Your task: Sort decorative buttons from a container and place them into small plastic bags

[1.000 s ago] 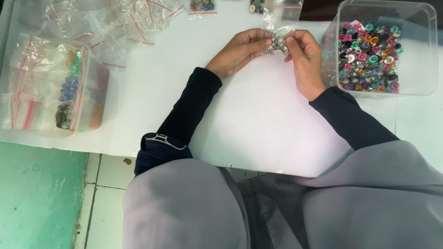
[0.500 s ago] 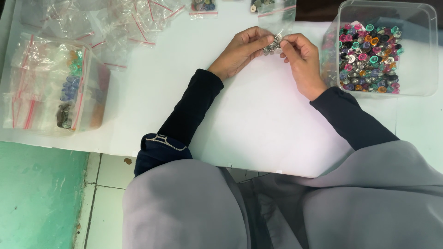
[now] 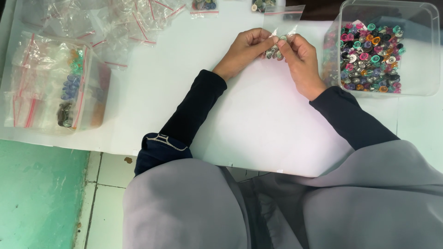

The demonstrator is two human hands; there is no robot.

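— What is nearest to the camera?

— A grey garment over the lap, and below it at the left a floor of pale tiles beside a green part. Then two dark sleeves reach out over the white table [image 3: 258,124].

— And the hands, how many things do they hold?

— One thing. The left hand [image 3: 244,50] and the right hand [image 3: 302,62] meet in the middle of the table and both pinch one small clear bag [image 3: 279,30] with a red strip at its mouth. The fingers of each hand are closed on the lower part of the bag, where some small silver pieces sit; the empty upper part stands up above the fingertips. I cannot count the pieces, the fingers cover most of them.

— What is beside the hands?

— At the right, just beside the right hand, one clear plastic box [image 3: 415,69] with very many small round pieces in pink, green, orange, black and silver. Too many to count. At the far left, one shallow clear tray [image 3: 99,99] with filled bags in it; I see a blue lot, a green lot and a dark one, the rest is blurred.

— And farther?

— A heap of empty clear bags [image 3: 115,23] with red strips, and at the top edge two small filled bags, both cut off by the frame.
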